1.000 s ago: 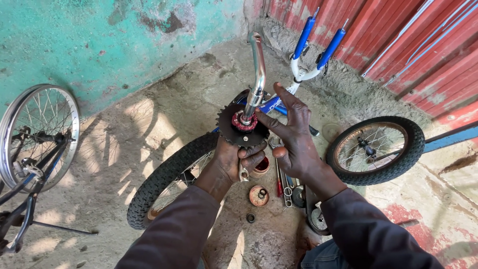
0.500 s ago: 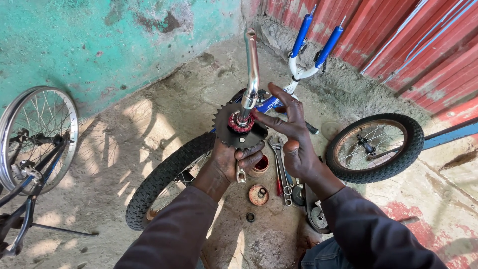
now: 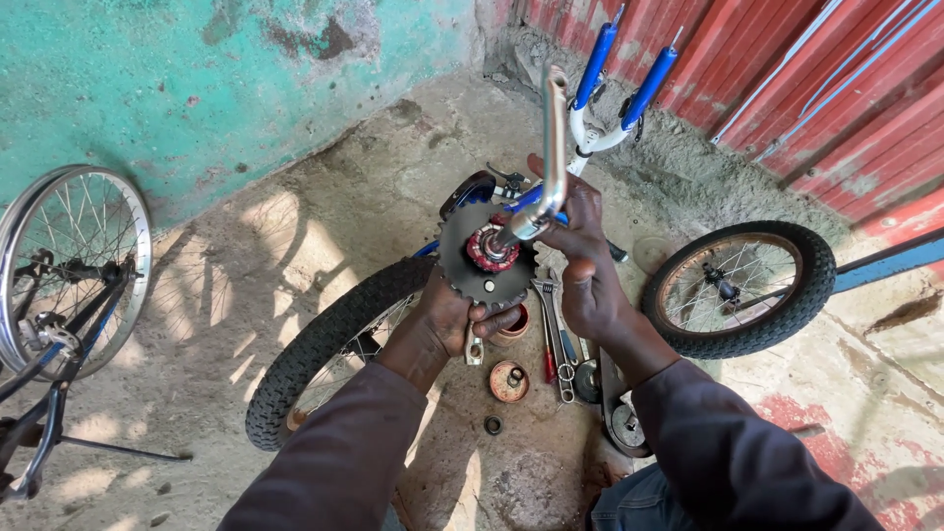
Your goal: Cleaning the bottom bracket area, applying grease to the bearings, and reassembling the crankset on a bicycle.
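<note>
**Both hands closed on a crank and chainring, held up over the parts on the ground**

Left hand [image 3: 454, 317] is curled shut from below on the dark toothed steel chainring [image 3: 480, 267], fingers wrapped under its lower edge and thumb against the rim, so the disc is held up off the ground with its face turned toward the camera. Right hand [image 3: 582, 258] is closed around the base of the long silver crank arm [image 3: 551, 147], which rises steeply from the red bearing ring [image 3: 486, 249] at the chainring's centre; gripping low on the arm looks like a way to steady it against the disc.

Nearest, beneath the hands, small parts lie loose on the sandy concrete: a rusty round cup [image 3: 508, 381], a small dark ring [image 3: 493, 425] and a silver spanner [image 3: 558, 339], all within easy reach. Just beyond, a knobbly black tyre on a spoked wheel [image 3: 320, 349] lies under the left forearm. To the right, well apart, rests a smaller black-tyred wheel [image 3: 737, 287]. Farther off, a blue and white bicycle fork [image 3: 618, 79] leans toward the red corrugated metal wall [image 3: 806, 88].
</note>
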